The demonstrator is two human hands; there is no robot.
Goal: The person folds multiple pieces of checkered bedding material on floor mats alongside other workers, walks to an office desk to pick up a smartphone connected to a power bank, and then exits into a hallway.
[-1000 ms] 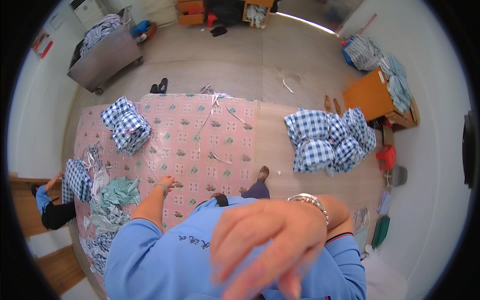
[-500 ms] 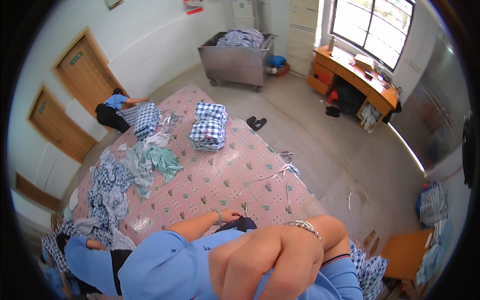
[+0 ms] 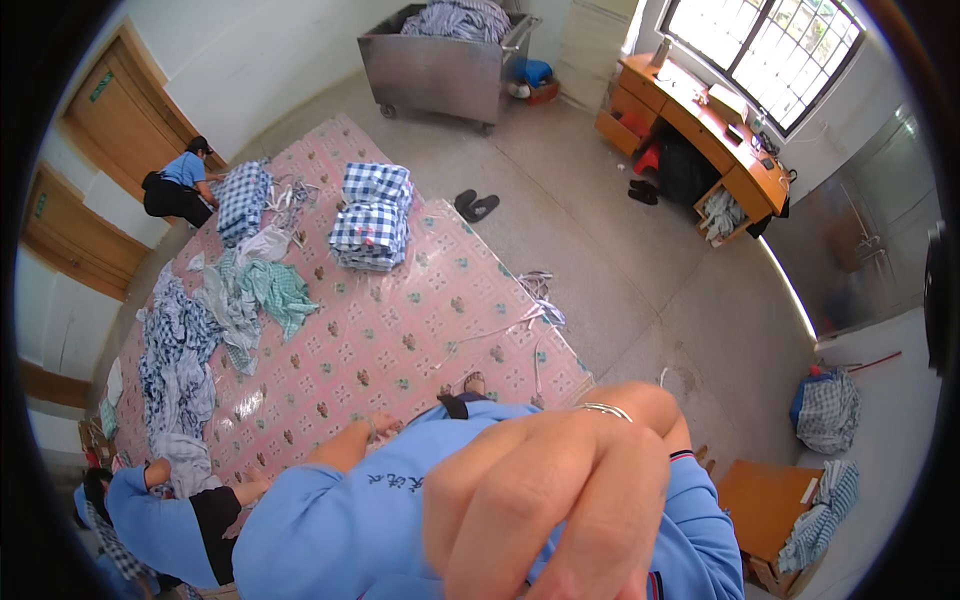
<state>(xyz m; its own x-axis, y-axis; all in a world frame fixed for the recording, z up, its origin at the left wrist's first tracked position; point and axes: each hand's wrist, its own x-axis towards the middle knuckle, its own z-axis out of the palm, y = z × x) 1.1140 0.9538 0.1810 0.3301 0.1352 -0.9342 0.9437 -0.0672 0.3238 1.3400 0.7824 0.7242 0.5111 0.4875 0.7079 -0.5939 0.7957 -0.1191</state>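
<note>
My right hand is raised close in front of me, large in the lower middle. Its fingers are bent and closed; their tips are hidden, so I cannot make out what they hold. Bangles circle that wrist. Lower down, my left hand hangs at my left side over the pink patterned floor covering. It is small and its fingers do not show clearly. A sandalled foot shows beyond my blue shirt. Neither hand touches the checked cloth.
Loose checked cloth and a green piece lie left; a folded checked stack stands beyond. A co-worker bends by another stack; another is near left. A metal cart, slippers and desk stand farther.
My view has shifted, so the room sits farther left and higher. My left hand has moved left, away from my waist. The near co-worker's forearm now shows; my right hand stays raised.
</note>
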